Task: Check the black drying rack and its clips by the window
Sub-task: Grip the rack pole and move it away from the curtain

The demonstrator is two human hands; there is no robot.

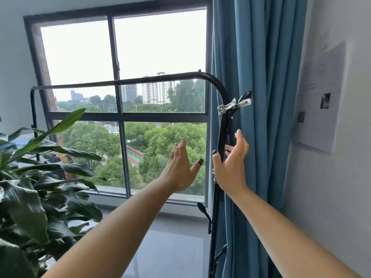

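Note:
The black drying rack (124,82) stands in front of the window, its top bar curving down into a right upright post (223,127). A silver metal clip (232,106) is clamped on that post near the bend, beside a black hook (246,96). My right hand (232,163) is around the post below the clip, thumb on the left side and fingers behind it, in a loose hold. My left hand (180,167) hovers to the left of the post with fingers apart, holding nothing. Another small clip (214,176) shows by my right wrist.
A blue curtain (261,77) hangs right behind the post. A large leafy plant (40,177) fills the lower left. Papers (321,97) are stuck on the right wall. More black hooks (202,209) stick out lower on the post, above a grey floor (170,247).

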